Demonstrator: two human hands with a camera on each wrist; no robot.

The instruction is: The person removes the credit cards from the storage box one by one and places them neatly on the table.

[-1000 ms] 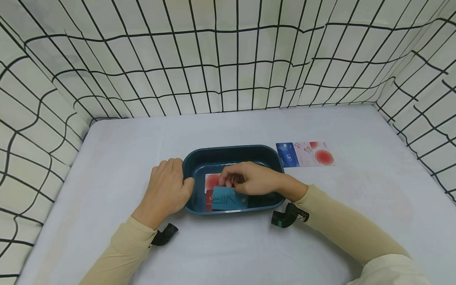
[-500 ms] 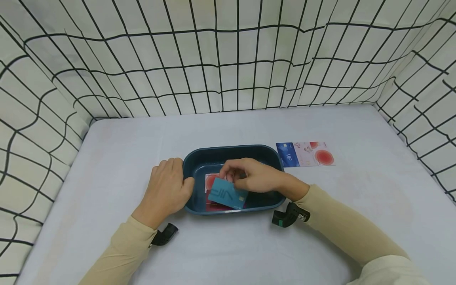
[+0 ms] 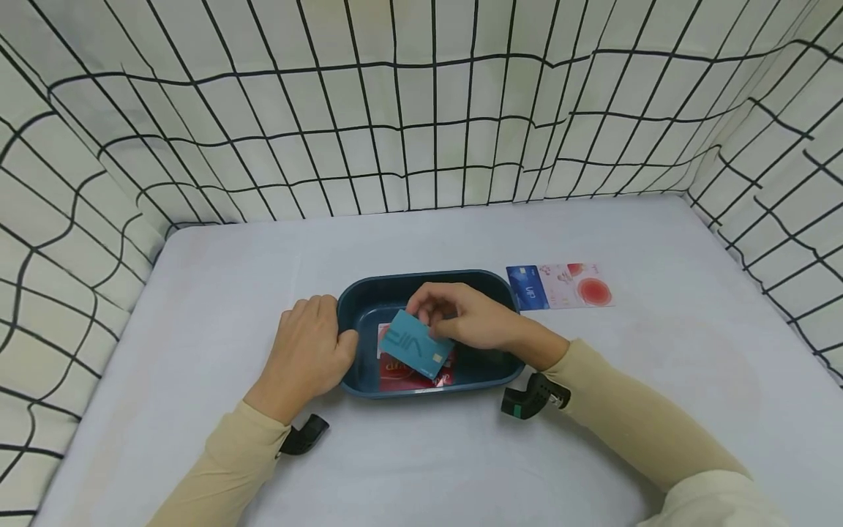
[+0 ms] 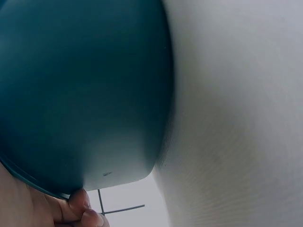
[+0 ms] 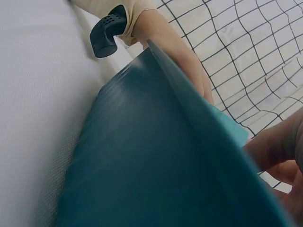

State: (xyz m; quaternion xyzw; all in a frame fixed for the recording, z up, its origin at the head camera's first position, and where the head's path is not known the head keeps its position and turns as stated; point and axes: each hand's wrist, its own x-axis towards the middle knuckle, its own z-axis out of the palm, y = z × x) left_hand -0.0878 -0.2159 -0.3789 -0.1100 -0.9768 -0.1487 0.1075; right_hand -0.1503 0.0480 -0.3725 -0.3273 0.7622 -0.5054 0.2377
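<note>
A dark teal plastic tray [image 3: 421,277] stands on the white table. My left hand [image 3: 304,351] grips its left end, thumb at the rim; the left wrist view shows fingertips [image 4: 90,217] curled against the tray's outer wall. Over the tray my right hand [image 3: 470,315] pinches a light-blue VIP card [image 3: 415,344] by its upper right edge, tilted with its lettering upward. Under it on the tray floor lie a red card [image 3: 398,375] and part of a pinkish card, both partly hidden. In the right wrist view a corner of the blue card [image 5: 232,124] shows above the rim.
Right of the tray, close to its back right corner, a dark-blue VIP card [image 3: 527,287] and a white-pink card with a red circle [image 3: 595,291] lie side by side on the table [image 3: 632,380]. A black wire grid [image 3: 435,132] stands along the back and sides.
My right hand has lifted the light-blue card from the tray floor, raising it slightly and turning it clockwise, so more of the red card beneath shows. The left hand has kept its hold.
</note>
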